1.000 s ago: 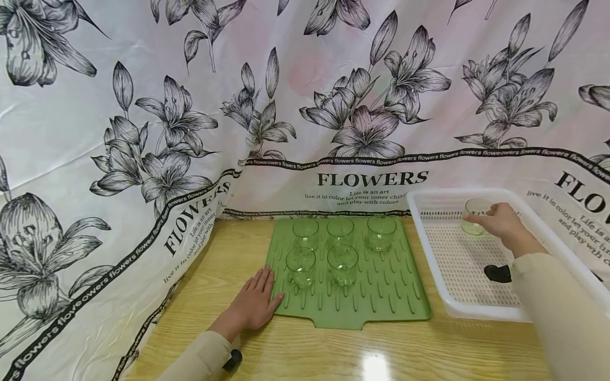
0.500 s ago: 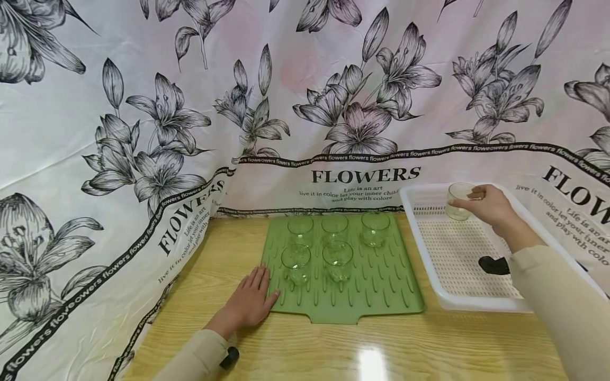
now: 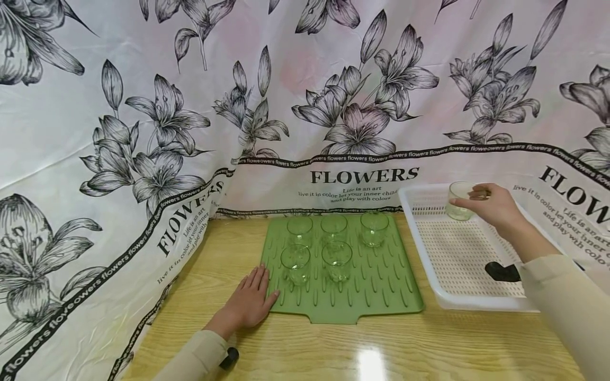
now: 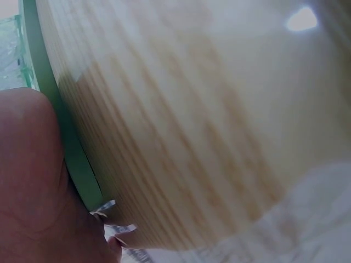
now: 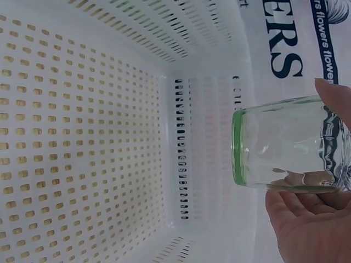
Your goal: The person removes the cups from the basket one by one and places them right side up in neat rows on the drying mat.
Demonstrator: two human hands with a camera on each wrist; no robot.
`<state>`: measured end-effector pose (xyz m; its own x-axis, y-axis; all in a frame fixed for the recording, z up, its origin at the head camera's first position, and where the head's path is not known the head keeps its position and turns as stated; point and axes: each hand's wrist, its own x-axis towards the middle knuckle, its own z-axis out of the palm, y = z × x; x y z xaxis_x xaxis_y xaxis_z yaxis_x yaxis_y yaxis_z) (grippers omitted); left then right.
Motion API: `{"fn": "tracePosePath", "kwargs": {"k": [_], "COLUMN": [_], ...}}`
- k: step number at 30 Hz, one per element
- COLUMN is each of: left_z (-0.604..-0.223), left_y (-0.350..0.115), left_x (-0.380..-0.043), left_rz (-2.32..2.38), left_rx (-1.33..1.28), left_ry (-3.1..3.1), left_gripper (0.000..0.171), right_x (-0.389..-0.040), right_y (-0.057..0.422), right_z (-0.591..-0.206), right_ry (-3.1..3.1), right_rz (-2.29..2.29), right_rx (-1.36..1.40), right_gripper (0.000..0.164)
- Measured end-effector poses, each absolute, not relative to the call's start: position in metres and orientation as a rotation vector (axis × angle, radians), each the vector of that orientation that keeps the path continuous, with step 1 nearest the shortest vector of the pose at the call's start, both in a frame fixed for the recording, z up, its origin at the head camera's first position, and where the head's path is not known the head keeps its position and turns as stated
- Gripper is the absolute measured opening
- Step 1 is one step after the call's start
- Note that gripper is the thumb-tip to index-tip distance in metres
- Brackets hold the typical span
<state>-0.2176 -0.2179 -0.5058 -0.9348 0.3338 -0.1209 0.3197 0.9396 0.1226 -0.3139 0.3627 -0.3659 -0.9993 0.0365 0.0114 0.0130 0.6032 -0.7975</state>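
My right hand (image 3: 495,207) grips a clear drinking glass (image 3: 460,202) between thumb and fingers at the far end of the white plastic basket (image 3: 476,302). In the right wrist view the glass (image 5: 285,142) shows a greenish edge, and the basket's perforated floor lies apart from it. My left hand (image 3: 248,301) rests flat, fingers straight, with its fingertips and thumb at the left edge of the green draining mat (image 3: 381,304). Several similar glasses, such as the front-left glass (image 3: 296,264) and the back-right glass (image 3: 374,230), stand on that mat in two rows.
The mat and basket sit side by side on a wood-grain table (image 3: 305,349). A white curtain (image 3: 267,185) with flower prints hangs behind and along the left. Black wrist gear (image 3: 502,272) shows below the right forearm, over the basket.
My right hand and its glass have shifted slightly left and up over the basket, then stayed nearly still. The head view has turned a little to the right. My left hand keeps its place.
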Motion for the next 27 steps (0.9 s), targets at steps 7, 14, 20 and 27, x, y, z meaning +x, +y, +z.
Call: {"fn": "tracePosePath", "kwargs": {"k": [7, 14, 20, 27], "left_z": [-0.511, -0.51, -0.506, -0.503], "left_y": [-0.22, -0.219, -0.217, -0.216], "left_x": [-0.219, -0.219, -0.217, -0.216], "left_rz": [0.147, 0.136, 0.15, 0.17], "left_rx": [0.506, 0.498, 0.479, 0.472], "left_ry": [2.961, 2.955, 2.954, 2.95], "left_gripper": [0.077, 0.076, 0.076, 0.077], "right_x": [-0.309, -0.301, -0.295, -0.284], "right_y": [0.363, 0.359, 0.353, 0.346], "right_z": [-0.362, -0.358, -0.357, -0.359], "right_ry": [-2.765, -2.768, -2.778, -2.761], "right_rz": [1.383, 1.392, 1.367, 1.361], "right_rx": [-0.043, -0.02, -0.001, 0.042], "right_gripper": [0.106, 0.101, 0.098, 0.089]}}
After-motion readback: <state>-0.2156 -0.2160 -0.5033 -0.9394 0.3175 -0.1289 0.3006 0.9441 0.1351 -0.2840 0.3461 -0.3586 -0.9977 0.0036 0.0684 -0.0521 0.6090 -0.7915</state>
